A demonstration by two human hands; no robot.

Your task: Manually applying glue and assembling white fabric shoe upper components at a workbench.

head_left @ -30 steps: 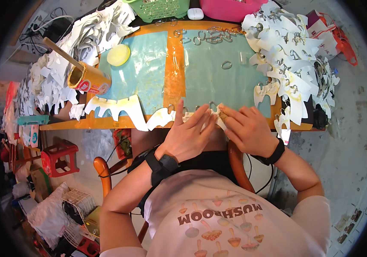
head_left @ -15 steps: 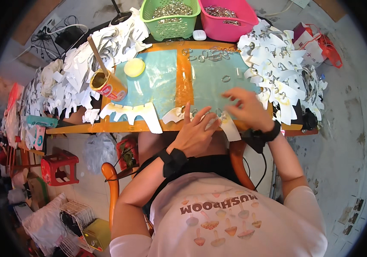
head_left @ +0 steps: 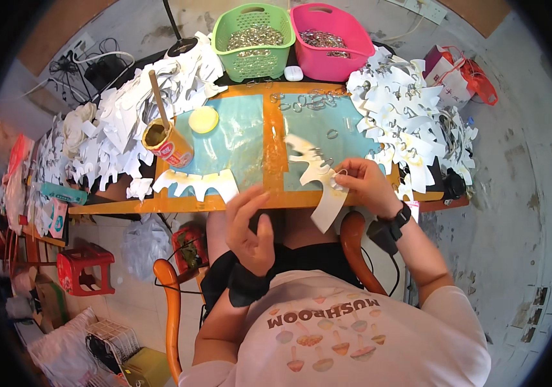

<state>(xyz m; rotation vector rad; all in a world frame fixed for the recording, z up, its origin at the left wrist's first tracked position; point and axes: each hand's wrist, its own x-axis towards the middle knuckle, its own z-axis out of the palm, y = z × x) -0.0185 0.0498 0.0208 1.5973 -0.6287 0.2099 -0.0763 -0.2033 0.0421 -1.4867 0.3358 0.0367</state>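
My right hand (head_left: 361,183) pinches the edge of a white toothed cut-out strip (head_left: 318,173), with several metal rings along its upper side. The strip's plain tail hangs over the table's near edge. My left hand (head_left: 250,229) is held off the table edge, fingers spread and nothing in them. Left of the held strip lies another white toothed strip (head_left: 200,184), with no rings visible on it. Beyond it stand an open orange can (head_left: 171,147) with a wooden stick (head_left: 158,97) in it and a round yellow lid (head_left: 204,120). A single metal ring (head_left: 332,134) lies beyond the held strip.
Loose rings (head_left: 315,101) lie toward the table's far side. Behind them stand a green basket (head_left: 253,61) and a pink basket (head_left: 331,59), both holding metal rings. White strips are heaped at left (head_left: 131,103) and, with rings, at right (head_left: 405,109). A red stool (head_left: 86,269) stands lower left.
My right hand now holds the ringed strip, which has shifted away from the near edge and swung to a slant. My left hand has let go and drawn back leftward. The view has shifted slightly.
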